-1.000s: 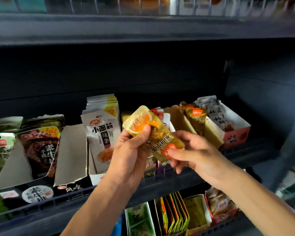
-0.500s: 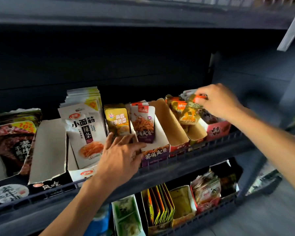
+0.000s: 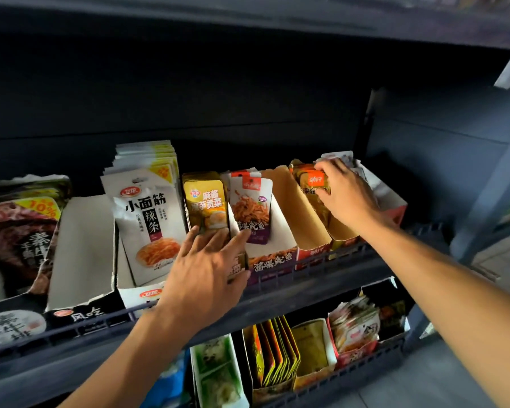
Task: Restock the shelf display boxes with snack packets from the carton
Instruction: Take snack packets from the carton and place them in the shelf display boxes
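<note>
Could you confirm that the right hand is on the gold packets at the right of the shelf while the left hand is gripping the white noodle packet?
Not quite: the head view shows the left hand open against the yellow packets, not gripping the white packet. The right hand is on the gold packets.

White packet [image 3: 147,213] up front reads 小面筋 over 辣条 on a dark strip; the yellow packet [image 3: 206,203] beside it says 麻酱 and 贡菜. Far left, a dark red packet [image 3: 21,231] carries "10%" on a yellow corner. The black box front [image 3: 83,315] below shows 风吃. The purple box front [image 3: 273,260] is too blurred to read.
</note>
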Demonstrator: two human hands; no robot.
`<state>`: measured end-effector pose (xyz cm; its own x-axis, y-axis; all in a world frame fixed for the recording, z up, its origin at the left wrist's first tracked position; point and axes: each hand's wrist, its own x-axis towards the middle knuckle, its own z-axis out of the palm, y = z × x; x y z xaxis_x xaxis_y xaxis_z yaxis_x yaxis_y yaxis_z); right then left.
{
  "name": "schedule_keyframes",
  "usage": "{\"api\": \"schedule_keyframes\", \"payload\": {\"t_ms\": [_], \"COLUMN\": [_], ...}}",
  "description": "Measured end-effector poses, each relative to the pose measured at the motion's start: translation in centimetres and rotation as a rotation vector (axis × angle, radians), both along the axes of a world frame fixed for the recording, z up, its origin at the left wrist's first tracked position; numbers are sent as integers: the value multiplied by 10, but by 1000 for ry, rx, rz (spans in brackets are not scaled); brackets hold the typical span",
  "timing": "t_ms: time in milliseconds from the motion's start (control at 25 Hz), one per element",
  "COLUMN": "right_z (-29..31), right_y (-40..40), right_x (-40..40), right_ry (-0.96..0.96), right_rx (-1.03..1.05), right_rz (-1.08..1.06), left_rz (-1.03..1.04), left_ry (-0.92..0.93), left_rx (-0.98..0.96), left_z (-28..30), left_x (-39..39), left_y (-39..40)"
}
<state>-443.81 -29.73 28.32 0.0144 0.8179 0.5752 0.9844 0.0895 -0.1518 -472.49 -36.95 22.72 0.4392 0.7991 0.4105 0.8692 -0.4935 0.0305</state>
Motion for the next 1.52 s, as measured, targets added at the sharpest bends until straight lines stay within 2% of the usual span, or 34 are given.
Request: {"api": "schedule_keyframes", "payload": {"t_ms": [120,240,360,480,560,600,680,760,840,920,1000,1040,1120,1200,1360,1440,1520], "right_z": [-9,-28,-50,-87,-125,-149,-208,-272,-327,-359,-372,-373,-381,-396,-447,-466,-475], "right_y": [-32,-83,-136,-173,-194,-205,-228,-254,-286,-307,-303,-295,-273,-255,-240,-239,-241], "right_x": [-9,-48,-111,-185,-241,-266,-301,-310,-305,-305,-317,-326,-349,-369,-386,-380,-368], "right_ry": [57,-47,-54,-10,-81,-118,-174,-138,-75,-70,-96,-79,-36,-19,7,-10,-18], "right_rx": [-78,-214,-186,-106,-121,-210,-593,-993,-1197,-1256,-1180,-1123,-1058,-1083,-1305,-1386,-1493], "right_rz": [4,58,245,478,637,702,742,638,535,480,477,474,485,517,464,400,376], "left_rz": [45,77,147,237,320,358,435,492,524,607,666,662,610,629,861,978,1145], "left_ry": [-5,-49,-164,-281,-338,-363,-397,-348,-276,-191,-131,-163,-349,-562,-1245,-1498,-1607], "left_rx": [87,174,175,109,-18,-102,-318,-628,-921,-1093,-1121,-1083,-1015,-1024,-902,-903,-952], "left_z": [-3,-11,-35,-82,-128,-155,-213,-270,-317,-342,-353,-351,-356,-363,-383,-387,-402], "left_x": [-1,-19,-54,-96,-129,-146,-179,-209,-233,-245,-248,-246,-245,-247,-258,-263,-272], "left_y": [-11,-42,-89,-140,-175,-193,-229,-264,-298,-319,-322,-317,-306,-297,-284,-261,-233]}}
